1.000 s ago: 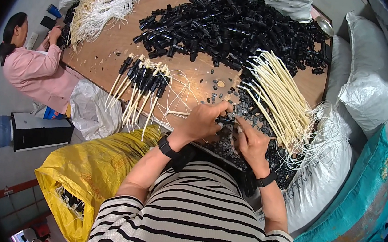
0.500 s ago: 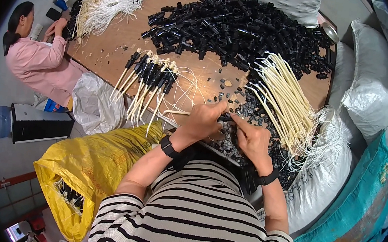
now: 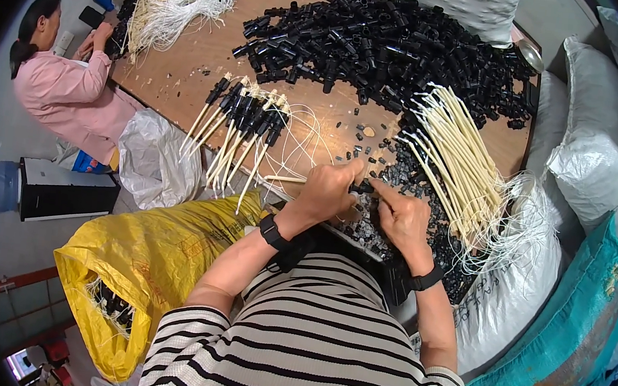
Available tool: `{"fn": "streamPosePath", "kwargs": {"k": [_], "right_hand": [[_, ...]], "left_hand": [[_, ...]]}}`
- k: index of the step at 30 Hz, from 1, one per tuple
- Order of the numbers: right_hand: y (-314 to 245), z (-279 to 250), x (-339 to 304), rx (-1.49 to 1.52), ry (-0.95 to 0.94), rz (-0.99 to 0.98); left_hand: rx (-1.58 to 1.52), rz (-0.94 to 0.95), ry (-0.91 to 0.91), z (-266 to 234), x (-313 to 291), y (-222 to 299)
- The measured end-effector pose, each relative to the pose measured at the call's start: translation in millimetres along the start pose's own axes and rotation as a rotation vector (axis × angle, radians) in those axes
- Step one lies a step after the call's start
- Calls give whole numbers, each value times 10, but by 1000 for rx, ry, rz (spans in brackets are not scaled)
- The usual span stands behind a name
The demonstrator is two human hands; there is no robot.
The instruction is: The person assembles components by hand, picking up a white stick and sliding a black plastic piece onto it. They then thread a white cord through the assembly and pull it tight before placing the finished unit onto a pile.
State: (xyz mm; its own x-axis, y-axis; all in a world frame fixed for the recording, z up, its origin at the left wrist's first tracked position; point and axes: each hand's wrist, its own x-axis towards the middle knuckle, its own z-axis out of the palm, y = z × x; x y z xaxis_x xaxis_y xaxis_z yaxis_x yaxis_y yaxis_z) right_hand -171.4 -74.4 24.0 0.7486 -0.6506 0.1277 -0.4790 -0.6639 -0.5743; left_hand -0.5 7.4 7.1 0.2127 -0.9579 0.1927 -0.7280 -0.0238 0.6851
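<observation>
My left hand is closed around a cream tube, whose end sticks out to its left. Between my hands shows a black plastic fitting. My right hand has its forefinger pointing at that fitting and the other fingers curled; its fingertips meet the fitting's right end. Below and between them lie many small black and grey plastic pieces. To the left, a row of cream tubes with black fittings rests on the table, thin white cords trailing from it. A bundle of plain cream tubes lies to the right.
A large heap of black fittings covers the far table. White cords lie far left, near a person in pink. A yellow sack stands at my left; white and teal sacks crowd the right.
The view has shifted slightly, so the table and its contents appear a little further right. My hands keep almost the same pose around the tube and fitting.
</observation>
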Motion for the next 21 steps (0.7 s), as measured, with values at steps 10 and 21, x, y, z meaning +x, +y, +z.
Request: {"fn": "streamPosePath", "kwargs": {"k": [10, 21], "right_hand": [[32, 35, 31, 73, -45, 38], [-128, -11, 81, -28, 48, -56]], "left_hand": [[-69, -11, 40, -34, 21, 9], [40, 104, 55, -194, -13, -165]]}}
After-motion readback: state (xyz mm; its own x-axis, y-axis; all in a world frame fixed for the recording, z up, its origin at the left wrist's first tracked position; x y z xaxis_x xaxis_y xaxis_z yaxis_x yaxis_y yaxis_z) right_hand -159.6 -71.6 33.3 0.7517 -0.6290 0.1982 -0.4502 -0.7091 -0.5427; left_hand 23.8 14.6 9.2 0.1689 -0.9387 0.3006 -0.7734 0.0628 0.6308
